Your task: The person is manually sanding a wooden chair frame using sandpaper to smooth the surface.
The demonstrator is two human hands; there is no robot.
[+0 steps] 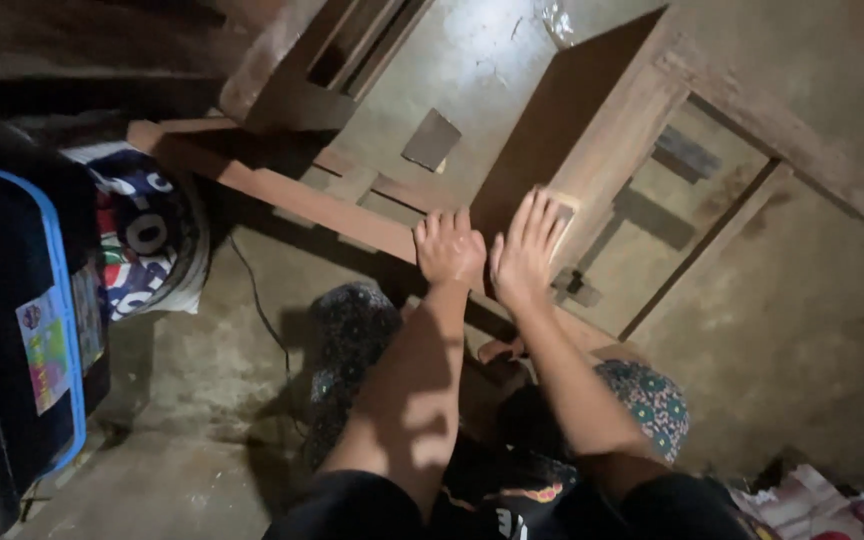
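Note:
My left hand is curled over the end of a long reddish wooden rail of a furniture frame lying on the concrete floor. Right beside it, my right hand rests with fingers spread on the edge of a brown wooden panel joined to a lighter wooden frame. Both forearms reach forward from my lap, and my knees in patterned fabric show below.
A dark case with a blue edge stands at the left, with a printed sack behind it. A thin cable runs over the floor. Another wooden frame lies at the top. Crumpled papers sit bottom right.

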